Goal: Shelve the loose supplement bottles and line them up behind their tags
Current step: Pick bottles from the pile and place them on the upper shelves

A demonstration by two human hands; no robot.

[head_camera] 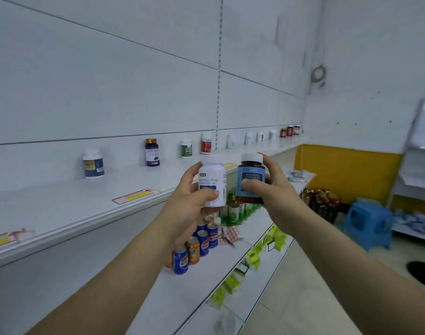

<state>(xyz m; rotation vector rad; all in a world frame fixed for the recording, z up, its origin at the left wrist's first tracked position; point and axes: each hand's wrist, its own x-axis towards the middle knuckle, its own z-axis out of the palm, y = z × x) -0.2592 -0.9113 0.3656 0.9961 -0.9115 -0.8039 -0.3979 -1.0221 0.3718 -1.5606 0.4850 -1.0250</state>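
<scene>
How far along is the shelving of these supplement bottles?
Partly done. A row of bottles, from the blue-labelled bottle past the orange-capped bottle, stands along the back of the upper shelf. In hand: the left hand holds a white bottle, the right hand a brown bottle. Left: shelving those two. Whether each stands behind its price tag I cannot tell.

Soda cans [205,243], blue plastic stool [368,221], green boxes [253,256]

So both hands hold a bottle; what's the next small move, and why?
Probably stand the white bottle in the left hand on the upper shelf behind a tag. Both bottles are in the air, the right hand grips the blue-labelled brown bottle, and bare shelf lies right behind them.
</scene>
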